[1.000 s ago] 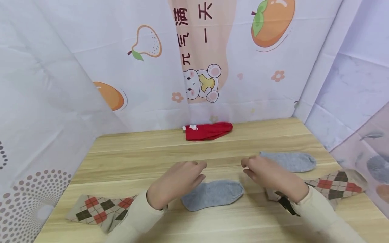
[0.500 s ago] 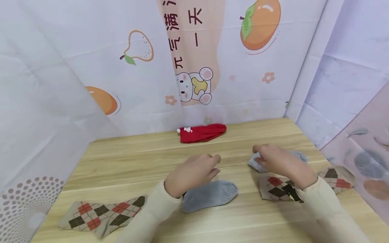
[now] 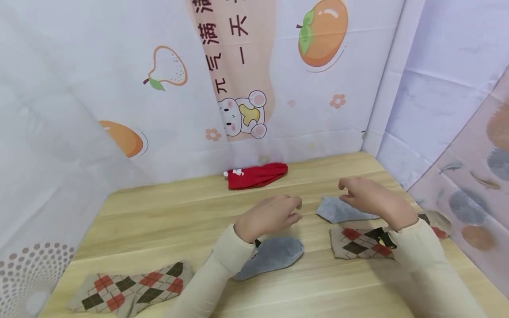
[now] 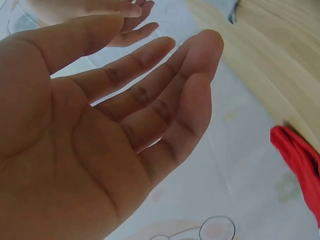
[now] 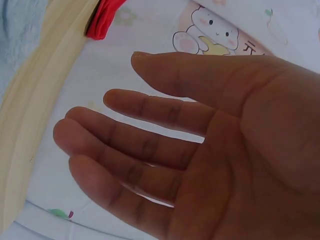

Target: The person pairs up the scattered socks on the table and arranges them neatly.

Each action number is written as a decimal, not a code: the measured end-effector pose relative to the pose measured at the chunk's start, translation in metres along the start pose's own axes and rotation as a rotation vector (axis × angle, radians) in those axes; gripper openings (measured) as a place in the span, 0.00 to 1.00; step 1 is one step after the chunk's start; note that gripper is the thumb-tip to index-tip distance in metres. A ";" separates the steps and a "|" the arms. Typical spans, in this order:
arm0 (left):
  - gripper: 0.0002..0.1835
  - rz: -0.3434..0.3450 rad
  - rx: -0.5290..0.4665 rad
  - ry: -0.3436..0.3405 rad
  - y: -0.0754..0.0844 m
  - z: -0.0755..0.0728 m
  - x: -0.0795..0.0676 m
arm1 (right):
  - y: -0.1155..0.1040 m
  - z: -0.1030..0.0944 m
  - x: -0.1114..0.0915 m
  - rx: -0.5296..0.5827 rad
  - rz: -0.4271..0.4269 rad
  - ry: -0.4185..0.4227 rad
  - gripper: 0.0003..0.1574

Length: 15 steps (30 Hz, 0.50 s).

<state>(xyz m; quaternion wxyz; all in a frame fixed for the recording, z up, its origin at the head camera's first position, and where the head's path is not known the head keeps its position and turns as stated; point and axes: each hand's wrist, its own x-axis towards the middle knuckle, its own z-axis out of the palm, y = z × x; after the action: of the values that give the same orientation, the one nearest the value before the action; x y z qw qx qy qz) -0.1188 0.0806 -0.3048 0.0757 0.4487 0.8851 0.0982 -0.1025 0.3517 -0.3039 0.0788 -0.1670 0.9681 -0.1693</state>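
Palm bared and fingers loosely bent, my left hand [image 3: 270,216] hovers behind the near grey sock [image 3: 278,255] in the head view; the left wrist view shows nothing in its palm [image 4: 100,145]. My right hand [image 3: 370,198] is over the far grey sock [image 3: 336,210], hiding part of it. Its fingers [image 5: 140,145] are spread and relaxed around nothing. An argyle sock [image 3: 351,243] in beige, red and black lies in front of that grey sock, partly under the right sleeve. A second argyle sock [image 3: 131,285] lies at the front left.
Against the back curtain [image 3: 175,145] lies a red sock [image 3: 258,176] with a white figure on its cuff. Printed curtains also rise along the left and right sides of the wooden table [image 3: 159,225].
The head view has turned to the right. Relative to the socks, my right hand has moved rightward over the far grey sock, and my left hand has shifted right behind the near one.
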 end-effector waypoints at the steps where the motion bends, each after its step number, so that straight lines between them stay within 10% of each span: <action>1: 0.12 0.000 -0.015 -0.008 0.000 0.001 0.002 | 0.000 0.000 0.001 0.004 0.006 -0.010 0.17; 15: 0.13 0.042 -0.035 0.015 0.005 0.020 0.049 | 0.031 -0.010 -0.006 -0.023 0.113 -0.026 0.19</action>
<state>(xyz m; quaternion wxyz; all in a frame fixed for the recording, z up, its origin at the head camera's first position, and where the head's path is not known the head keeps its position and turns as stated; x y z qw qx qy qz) -0.1391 0.1250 -0.3251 0.0746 0.4649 0.8742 0.1185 -0.1080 0.3845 -0.3049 0.0986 -0.1151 0.9768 -0.1510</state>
